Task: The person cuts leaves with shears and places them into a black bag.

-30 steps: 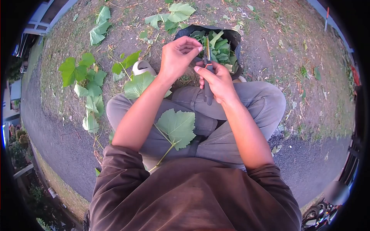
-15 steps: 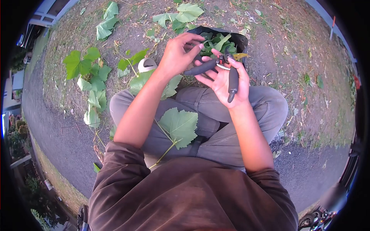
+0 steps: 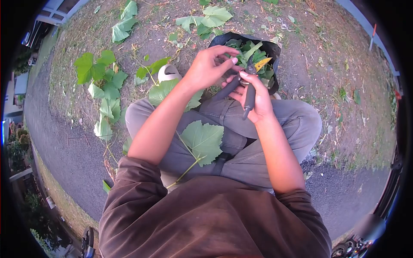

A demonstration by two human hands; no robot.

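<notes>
Pruning shears [image 3: 249,95] with dark handles and a yellow blade lie in my right hand [image 3: 260,103], its thumb near the pivot and the handles spread apart. My left hand [image 3: 206,69] hovers just left of the shears, thumb and fingers bent but apart, with nothing visible between them. Beneath and beyond both hands stands a black bag [image 3: 275,49], its mouth showing cut green leaves [image 3: 254,53]. Across my lap lies a large lobed leaf [image 3: 203,142] on a long stem.
A leafy vine cutting [image 3: 109,92] is spread on the ground at left. More loose leaves [image 3: 215,16] lie beyond the bag. A pale shoe [image 3: 169,72] shows behind my left forearm. Dark pavement [image 3: 64,129] borders the dirt.
The shears have turned in my right hand, so the yellow blade points up and right over the bag. My left hand has shifted slightly right and down.
</notes>
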